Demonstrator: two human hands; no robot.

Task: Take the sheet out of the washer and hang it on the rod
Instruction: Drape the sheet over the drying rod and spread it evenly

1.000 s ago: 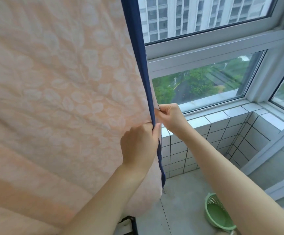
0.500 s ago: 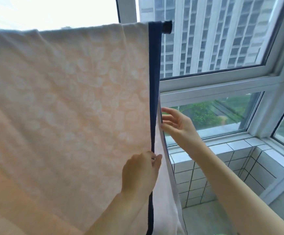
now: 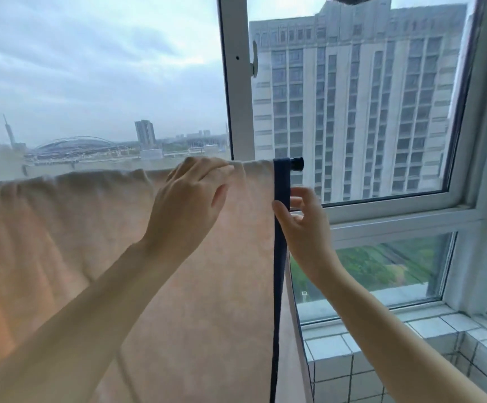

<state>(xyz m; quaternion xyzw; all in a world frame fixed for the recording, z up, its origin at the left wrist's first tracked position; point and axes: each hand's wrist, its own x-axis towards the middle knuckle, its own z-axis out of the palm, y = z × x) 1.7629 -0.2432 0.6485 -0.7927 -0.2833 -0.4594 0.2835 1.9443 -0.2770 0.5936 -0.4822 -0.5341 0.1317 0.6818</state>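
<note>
A peach sheet (image 3: 61,242) with a dark blue border (image 3: 281,184) hangs draped over a rod, of which only the black end cap (image 3: 297,164) shows at the right. My left hand (image 3: 189,205) rests on the top fold of the sheet over the rod, fingers curled on the cloth. My right hand (image 3: 303,225) is beside the blue border just below the rod's end, thumb in front of the border and fingers behind it, pinching it loosely. The washer is out of view.
A large window with a white frame (image 3: 236,82) stands right behind the rod. A tiled sill and low wall (image 3: 367,344) run along the lower right, meeting a corner window at the far right.
Both hands have risen from the middle of the blue border to the top of the sheet. The left hand now lies on the fold over the rod. My view has tilted upward.
</note>
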